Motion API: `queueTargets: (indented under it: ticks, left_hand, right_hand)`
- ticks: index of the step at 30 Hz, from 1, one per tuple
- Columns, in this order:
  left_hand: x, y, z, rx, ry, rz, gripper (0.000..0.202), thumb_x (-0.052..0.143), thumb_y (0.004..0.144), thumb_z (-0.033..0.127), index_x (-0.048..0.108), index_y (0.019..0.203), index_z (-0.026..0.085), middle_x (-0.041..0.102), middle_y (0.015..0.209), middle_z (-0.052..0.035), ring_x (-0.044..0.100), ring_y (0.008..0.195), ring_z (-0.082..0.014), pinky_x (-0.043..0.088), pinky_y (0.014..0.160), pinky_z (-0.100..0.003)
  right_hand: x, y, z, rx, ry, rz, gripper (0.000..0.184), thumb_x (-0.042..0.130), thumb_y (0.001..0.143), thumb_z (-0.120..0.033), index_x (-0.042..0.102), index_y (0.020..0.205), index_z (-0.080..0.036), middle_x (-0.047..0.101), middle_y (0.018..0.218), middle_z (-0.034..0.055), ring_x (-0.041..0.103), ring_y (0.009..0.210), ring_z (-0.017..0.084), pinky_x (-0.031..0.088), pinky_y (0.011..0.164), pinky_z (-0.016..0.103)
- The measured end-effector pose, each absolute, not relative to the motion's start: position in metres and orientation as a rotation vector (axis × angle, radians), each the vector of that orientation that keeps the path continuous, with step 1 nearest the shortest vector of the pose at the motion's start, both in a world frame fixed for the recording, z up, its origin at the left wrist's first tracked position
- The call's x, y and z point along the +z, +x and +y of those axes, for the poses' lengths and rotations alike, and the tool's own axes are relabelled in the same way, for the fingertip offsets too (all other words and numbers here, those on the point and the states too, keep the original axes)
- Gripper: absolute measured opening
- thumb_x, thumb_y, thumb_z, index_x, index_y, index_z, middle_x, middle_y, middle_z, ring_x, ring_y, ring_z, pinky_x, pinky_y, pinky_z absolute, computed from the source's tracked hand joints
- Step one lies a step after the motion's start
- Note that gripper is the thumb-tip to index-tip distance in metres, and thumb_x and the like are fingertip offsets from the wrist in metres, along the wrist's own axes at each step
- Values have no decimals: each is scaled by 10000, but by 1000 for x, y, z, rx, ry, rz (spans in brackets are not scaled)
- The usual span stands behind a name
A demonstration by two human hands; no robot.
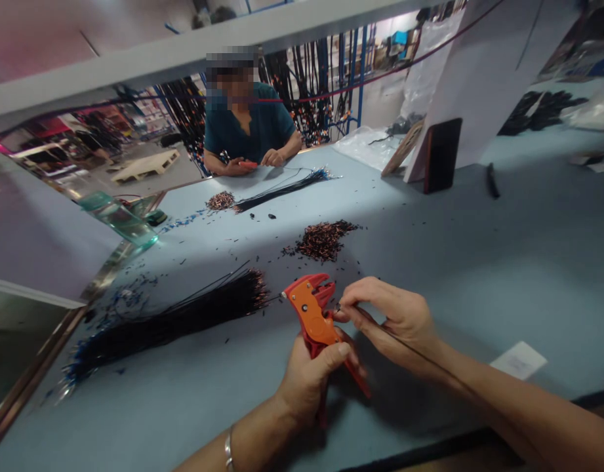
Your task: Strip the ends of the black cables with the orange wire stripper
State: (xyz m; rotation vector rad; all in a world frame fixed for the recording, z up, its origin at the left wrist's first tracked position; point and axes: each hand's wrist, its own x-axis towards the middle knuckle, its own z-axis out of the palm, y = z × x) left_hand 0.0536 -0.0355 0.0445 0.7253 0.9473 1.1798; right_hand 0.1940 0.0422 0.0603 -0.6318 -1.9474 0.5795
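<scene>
My left hand (317, 370) is wrapped round the handles of an orange and red wire stripper (317, 318), its jaws tilted up and away from me. Close to the right of the jaws, my right hand (393, 321) pinches a thin black wire (414, 351) near its end; the rest trails back along my forearm. Whether the wire end touches the tool I cannot tell. To the left lies a thick bundle of black wires (178, 321), copper-coloured at the near-tool end and bluish at the other. Beyond the stripper is a heap of small dark and copper-coloured bits (326, 240).
Across the table (528, 262) a person (250, 131) holds a red tool near a smaller wire bundle (282, 190) and another heap of bits (220, 200). A phone (442, 156) leans on a post at right. A greenish bottle (119, 219) stands tilted-looking at left. A white card (519, 360) lies near my right forearm.
</scene>
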Motion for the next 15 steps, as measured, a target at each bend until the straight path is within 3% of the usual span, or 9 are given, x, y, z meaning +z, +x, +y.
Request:
queueTargets:
  ticks: [8,15]
  left_hand:
    - [42,52,-37,1175,777,951,296,714,765,420,672,711,133,656,588,-55,609,567,-191,498,614,-320]
    - [46,53,-37,1245,725,1023,296,784,696,410,687,780,143,670,630,-36,607,601,-181,498,647,-314]
  right_hand:
    - [67,193,40,165,-412,-1999,182,523,873,-75,653,887,-202,699,798,61,631,697,155,513,670,312]
    - [63,192,42,160,-338,-2016,169,520,868,-74,638,856,-195,703,779,64,625,681,157,503,653,312]
